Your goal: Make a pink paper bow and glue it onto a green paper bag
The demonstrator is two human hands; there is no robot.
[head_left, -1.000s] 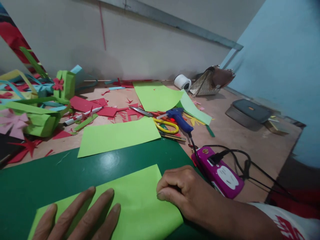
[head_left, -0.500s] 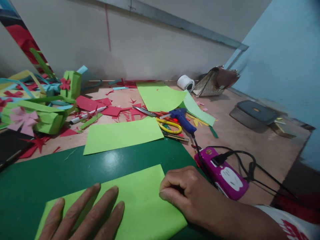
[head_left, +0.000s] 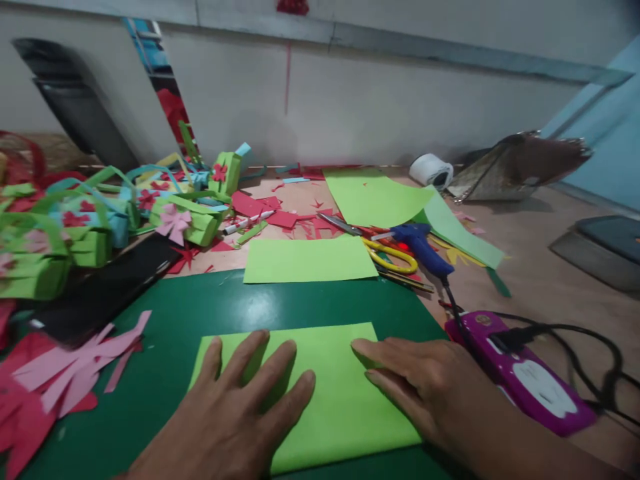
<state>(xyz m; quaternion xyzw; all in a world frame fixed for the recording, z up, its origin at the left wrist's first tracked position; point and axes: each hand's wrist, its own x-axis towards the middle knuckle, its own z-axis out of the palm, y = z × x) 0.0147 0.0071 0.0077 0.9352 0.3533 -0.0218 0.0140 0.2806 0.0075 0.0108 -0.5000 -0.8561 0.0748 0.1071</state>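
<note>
My left hand (head_left: 235, 407) lies flat, fingers spread, on the left part of a light green paper sheet (head_left: 333, 393). My right hand (head_left: 430, 393) rests on the sheet's right side with its fingers stretched out and pressed down. The sheet lies on a dark green cutting mat (head_left: 165, 373). Neither hand holds anything.
A second light green sheet (head_left: 310, 260) lies at the mat's far edge. Beyond it are yellow-handled scissors (head_left: 390, 257), a blue glue gun (head_left: 423, 247), red paper scraps and a white tape roll (head_left: 433, 170). A purple power strip (head_left: 525, 373) with black cables sits right. Paper baskets (head_left: 100, 220) crowd the left.
The view swung left and the hands now sit mid-frame. My right hand went from a curled fist to flat fingers on the sheet. My left hand slid further onto the paper.
</note>
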